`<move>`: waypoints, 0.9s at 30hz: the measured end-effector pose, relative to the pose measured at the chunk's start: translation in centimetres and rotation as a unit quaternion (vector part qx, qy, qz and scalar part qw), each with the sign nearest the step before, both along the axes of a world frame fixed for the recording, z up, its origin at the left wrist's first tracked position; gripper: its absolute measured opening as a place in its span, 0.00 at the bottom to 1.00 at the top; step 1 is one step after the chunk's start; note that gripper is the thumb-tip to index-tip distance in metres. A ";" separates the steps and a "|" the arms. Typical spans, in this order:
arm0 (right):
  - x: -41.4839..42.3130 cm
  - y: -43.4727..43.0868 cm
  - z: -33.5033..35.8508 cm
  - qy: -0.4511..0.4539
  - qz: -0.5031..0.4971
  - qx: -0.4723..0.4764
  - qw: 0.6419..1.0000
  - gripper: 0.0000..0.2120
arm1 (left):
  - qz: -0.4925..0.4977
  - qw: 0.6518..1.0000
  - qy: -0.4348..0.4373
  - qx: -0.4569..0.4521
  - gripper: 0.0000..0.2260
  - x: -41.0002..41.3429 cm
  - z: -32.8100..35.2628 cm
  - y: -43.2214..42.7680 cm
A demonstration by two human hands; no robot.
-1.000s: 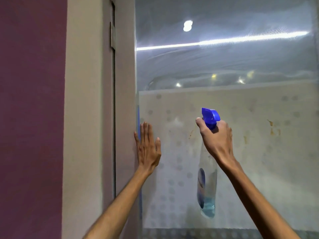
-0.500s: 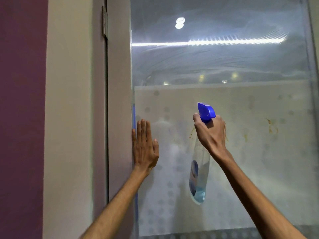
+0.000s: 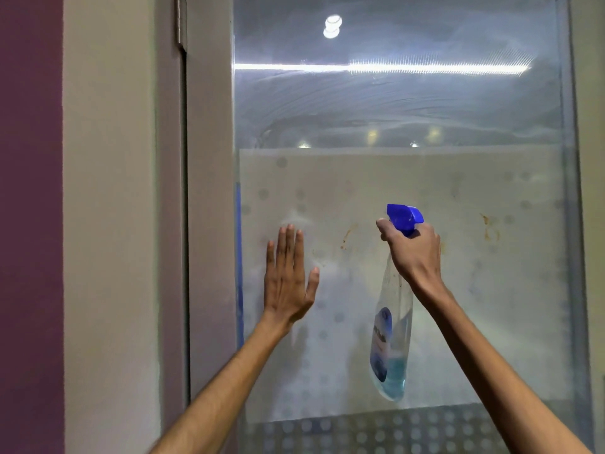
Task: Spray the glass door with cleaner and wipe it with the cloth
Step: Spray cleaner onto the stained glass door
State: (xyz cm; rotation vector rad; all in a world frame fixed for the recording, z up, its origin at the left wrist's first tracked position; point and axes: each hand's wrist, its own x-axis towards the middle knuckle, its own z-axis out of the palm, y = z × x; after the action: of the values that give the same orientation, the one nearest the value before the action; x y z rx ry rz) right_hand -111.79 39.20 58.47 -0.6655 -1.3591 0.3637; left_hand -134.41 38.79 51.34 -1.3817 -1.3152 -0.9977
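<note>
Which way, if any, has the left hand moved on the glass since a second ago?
Yes: the left hand slid right, away from the blue strip on its left.

Prob. office or commercial interior: frosted dotted film on glass door (image 3: pixel 409 178), grey frame (image 3: pixel 209 191) just left, plum wall (image 3: pixel 29 224) further left

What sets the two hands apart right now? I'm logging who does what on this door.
The left hand is open, fingers straight and pointing up, flat toward the glass door; the right hand is curled shut around the neck of the spray bottle. The left hand holds nothing; the right carries the bottle, which hangs below it. Both are raised in front of the frosted panel.
</note>
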 end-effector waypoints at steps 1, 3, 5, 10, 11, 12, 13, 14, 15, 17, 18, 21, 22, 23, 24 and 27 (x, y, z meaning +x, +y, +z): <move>0.6 0.3 0.0 0.006 0.003 -0.007 1.000 0.25 | -0.001 1.000 -0.008 -0.005 0.33 0.9 -0.2 0.3; 2.1 0.9 0.0 0.013 0.005 -0.012 1.000 0.27 | -0.003 1.000 -0.022 -0.015 0.33 2.9 -0.6 1.1; 3.5 1.5 0.1 0.017 0.003 -0.014 1.000 0.28 | -0.002 0.999 -0.026 -0.025 0.33 4.6 -1.0 2.0; 7.5 3.3 0.6 0.002 -0.001 -0.008 1.000 0.28 | -0.009 0.998 -0.035 -0.048 0.34 9.4 -2.4 4.3; 8.2 3.6 0.7 0.003 -0.001 -0.003 1.000 0.27 | -0.007 0.998 -0.037 -0.052 0.34 10.3 -2.7 4.8; 8.9 3.9 0.8 0.002 -0.001 0.000 1.000 0.26 | -0.004 0.998 -0.039 -0.057 0.34 11.1 -3.0 5.2; 9.5 4.1 1.0 0.001 0.000 0.000 1.000 0.26 | -0.001 0.997 -0.042 -0.062 0.34 12.0 -3.3 5.7; 10.2 4.5 1.1 0.000 0.004 0.000 1.000 0.26 | 0.002 0.997 -0.047 -0.066 0.34 12.9 -3.4 6.2; 10.8 4.8 1.3 0.000 0.006 0.000 1.000 0.26 | 0.003 0.996 -0.054 -0.073 0.34 13.7 -3.4 6.7; 12.3 5.8 1.7 0.001 0.004 0.001 1.000 0.27 | 0.003 0.995 -0.061 -0.082 0.33 15.0 -3.4 7.7; 13.5 6.5 1.9 0.000 0.005 0.000 1.000 0.28 | 0.005 0.995 -0.059 -0.079 0.33 15.9 -3.3 8.4; 13.9 7.1 1.9 -0.011 0.016 -0.007 1.000 0.28 | 0.013 0.995 -0.071 -0.071 0.33 15.6 -3.1 8.8; 14.0 7.2 1.8 -0.011 0.019 -0.007 1.000 0.28 | 0.016 0.995 -0.072 -0.064 0.33 15.3 -3.2 8.8; 14.6 7.4 1.8 -0.009 0.021 -0.006 1.000 0.28 | 0.017 0.996 -0.069 -0.058 0.33 15.4 -3.2 8.9; 15.2 7.8 1.8 -0.006 0.022 -0.003 1.000 0.27 | 0.018 0.996 -0.065 -0.054 0.33 15.6 -3.2 9.1; 16.3 8.7 1.9 -0.019 0.008 0.005 1.000 0.21 | 0.021 0.996 -0.073 -0.044 0.33 16.1 -3.0 9.4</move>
State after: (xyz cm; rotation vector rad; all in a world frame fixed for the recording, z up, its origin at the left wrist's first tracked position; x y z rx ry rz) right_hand -95.45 47.89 60.32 -0.6562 -1.4032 0.3586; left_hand -118.26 48.20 48.34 -1.3628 -1.5072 -1.0398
